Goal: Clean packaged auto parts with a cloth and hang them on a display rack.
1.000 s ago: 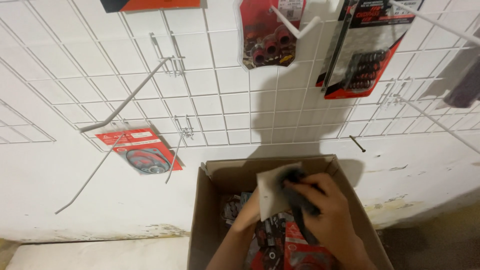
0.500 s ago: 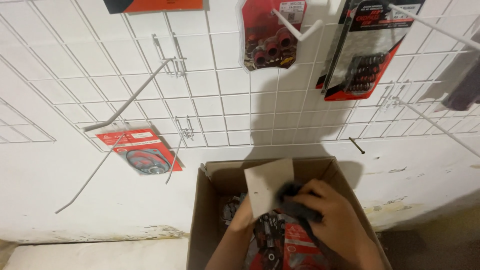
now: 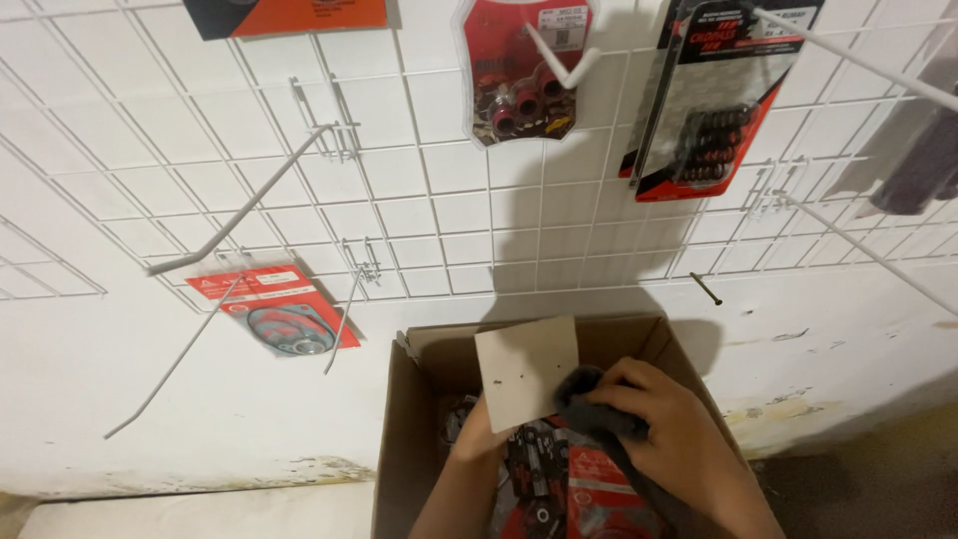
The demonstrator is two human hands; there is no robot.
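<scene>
An open cardboard box (image 3: 419, 439) stands against the base of a white wall, and everything else is best placed from it. Both hands are over its opening. The left hand (image 3: 477, 436) reaches into the box and grips the lower edge of a plain tan card (image 3: 527, 369), holding it upright above the box's middle with its blank side to the camera. The right hand (image 3: 667, 439), just right of the card, is closed around a dark grey cloth (image 3: 591, 404), which is pressed against the card's right edge and trails down toward the box's near side. Inside the box, below the hands, lie red and black carded packages (image 3: 574, 489). Above the box a white wire grid panel (image 3: 419, 180) covers the wall. On it, up and left of the box, hangs a red package with a dark gasket ring (image 3: 282, 311); straight above hangs a red blister pack of small round parts (image 3: 517, 80); up and right hangs a black and red pack of coil springs (image 3: 711, 105). Bare white hooks (image 3: 239, 215) jut from the grid to the left of the box.
</scene>
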